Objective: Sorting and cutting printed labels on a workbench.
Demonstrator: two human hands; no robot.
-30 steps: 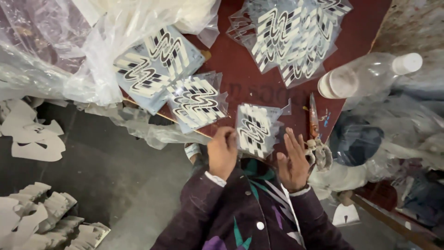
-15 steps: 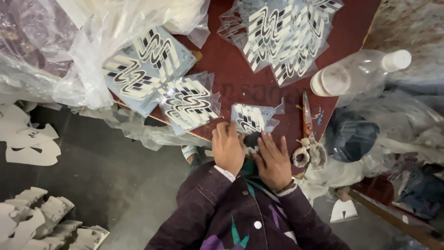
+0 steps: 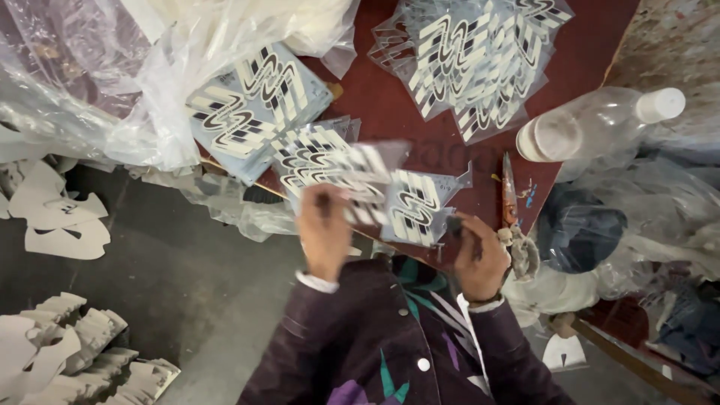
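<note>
My left hand (image 3: pixel 324 234) is raised and blurred, pinching a clear sheet with a black-and-white wavy pattern (image 3: pixel 369 174) above the table's near edge. My right hand (image 3: pixel 478 256) rests on the near edge of the dark red table (image 3: pixel 382 105), touching the corner of another patterned sheet (image 3: pixel 418 206) that lies flat. Just beyond lies a further sheet (image 3: pixel 306 154), partly under the lifted one. A blue-grey stack of the same pieces (image 3: pixel 251 109) sits at the left, and a fan of several clear patterned sheets (image 3: pixel 472 60) lies at the far side.
Scissors (image 3: pixel 511 217) lie right of my right hand. A clear plastic bottle (image 3: pixel 600 124) lies on its side at the right. Crumpled clear plastic bags (image 3: pixel 97 82) cover the left. White cut shapes (image 3: pixel 67 352) are piled on the grey floor.
My hands have moved apart. The left hand has lifted a patterned sheet up and to the left, while the right stays on the sheet left on the table.
</note>
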